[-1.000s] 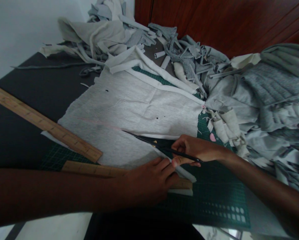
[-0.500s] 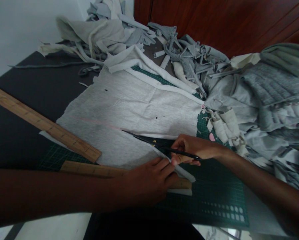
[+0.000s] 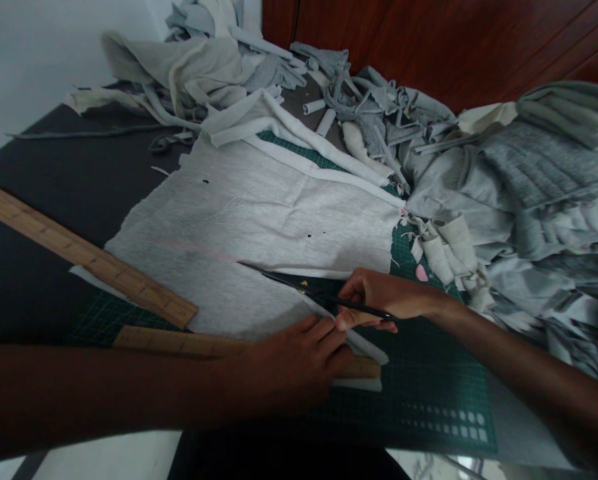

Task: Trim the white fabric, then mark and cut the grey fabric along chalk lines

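Observation:
A light grey knit fabric piece (image 3: 249, 213) with small holes and a faint pink line lies spread out, slit open from its right side. Black-handled scissors (image 3: 323, 295) are in my right hand (image 3: 373, 300), fingers closed around the handles. Their dark blades reach left into the fabric, with the tip at the pink line by the end of the slit. My left hand (image 3: 299, 360) lies over the near flap beside the slit, its bent fingers closed on the cloth edge near the scissors. Under that hand runs a wooden ruler (image 3: 179, 342), partly covered.
A green cutting mat (image 3: 429, 373) lies beneath the fabric on a dark table (image 3: 29, 153). Another wooden ruler (image 3: 89, 250) slants in from the left. Grey fabric scraps (image 3: 373, 107) heap along the back, and folded cloth (image 3: 533, 167) piles up at right. A pink chalk piece (image 3: 421, 273) sits nearby.
The whole view has shifted slightly, so everything appears a little farther left. Both hands, the scissors and the fabric keep nearly the same positions relative to each other.

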A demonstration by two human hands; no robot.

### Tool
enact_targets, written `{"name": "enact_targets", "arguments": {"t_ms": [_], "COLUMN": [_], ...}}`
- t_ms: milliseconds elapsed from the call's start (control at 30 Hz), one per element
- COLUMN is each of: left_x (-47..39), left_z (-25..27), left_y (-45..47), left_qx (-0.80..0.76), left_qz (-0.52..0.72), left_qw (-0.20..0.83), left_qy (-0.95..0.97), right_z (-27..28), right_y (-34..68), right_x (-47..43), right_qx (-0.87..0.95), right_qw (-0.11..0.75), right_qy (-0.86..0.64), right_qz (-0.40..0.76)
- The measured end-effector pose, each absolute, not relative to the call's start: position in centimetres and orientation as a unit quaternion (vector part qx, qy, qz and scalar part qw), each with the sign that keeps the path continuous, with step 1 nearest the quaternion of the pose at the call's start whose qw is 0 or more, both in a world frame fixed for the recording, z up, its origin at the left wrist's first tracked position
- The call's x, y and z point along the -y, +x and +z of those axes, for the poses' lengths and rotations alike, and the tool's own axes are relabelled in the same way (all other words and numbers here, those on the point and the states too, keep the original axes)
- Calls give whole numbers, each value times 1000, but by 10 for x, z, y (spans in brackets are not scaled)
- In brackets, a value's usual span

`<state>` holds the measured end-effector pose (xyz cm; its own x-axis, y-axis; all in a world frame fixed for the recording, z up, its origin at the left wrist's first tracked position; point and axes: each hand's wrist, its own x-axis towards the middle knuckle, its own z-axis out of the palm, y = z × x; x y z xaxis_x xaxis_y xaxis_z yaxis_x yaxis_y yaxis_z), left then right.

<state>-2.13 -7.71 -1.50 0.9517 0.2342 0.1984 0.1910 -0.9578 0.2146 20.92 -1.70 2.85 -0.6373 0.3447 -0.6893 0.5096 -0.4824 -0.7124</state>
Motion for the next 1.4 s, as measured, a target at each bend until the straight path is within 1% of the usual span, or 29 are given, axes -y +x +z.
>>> {"name": "enact_targets", "arguments": {"t_ms": [133, 300, 433, 633, 767, 967, 1300, 1400], "left_x": [76, 76, 77, 77, 78, 79, 78, 78], "left_z": [-15, -14, -13, -14, -17, -17, -15, -15], "left_y": [-21, -21, -22, -22, -22, -20, -20, -20], "left_qx": [-109, -107, -111, -109, -113, -109, -110, -111], "left_qz": [123, 115, 117, 131, 129, 113, 129, 132], "left_qw": [98, 102, 101, 92, 85, 103, 102, 101], "left_qy": [981, 982, 982, 981, 981, 982, 980, 980], "right_z": [29, 30, 32, 37, 37, 34, 40, 42], "right_y": [209, 212, 211, 197, 190, 183, 180, 180], "right_x": [17, 13, 11, 6, 1, -6, -13, -14], "right_qx": [-519, -553, -572, -553, -567, -564, -564, -576], "right_qw": [59, 94, 103, 105, 104, 96, 96, 107], "right_qy": [430, 434, 445, 429, 420, 412, 390, 394], "right_qz": [-737, -705, -682, -706, -701, -709, -722, -708]}}
